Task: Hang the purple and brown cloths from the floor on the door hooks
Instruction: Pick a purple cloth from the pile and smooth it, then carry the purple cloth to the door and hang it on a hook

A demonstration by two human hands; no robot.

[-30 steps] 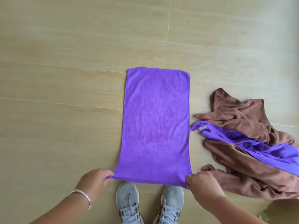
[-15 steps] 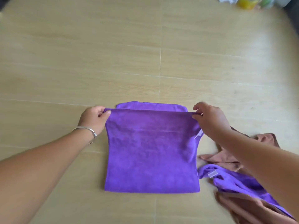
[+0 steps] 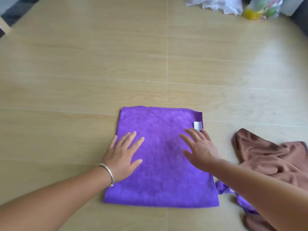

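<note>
The folded purple cloth lies flat on the tan tile floor, roughly square, with its white tag showing near the far right corner. Both hands are flat on top of it, nothing pinched. The left hand, with a silver bangle on the wrist, has its fingers spread over the cloth's left side, pinky right at the left edge. The right hand is spread too, on the right side with fingertips just short of the tag.

Just right of the cloth is a crumpled brown cloth, and a second purple cloth pokes out under the right forearm, nearly touching the folded one's near right corner. Lots of bare floor to the left and beyond the far edge. Way off at the far right there are some plastic bags.
</note>
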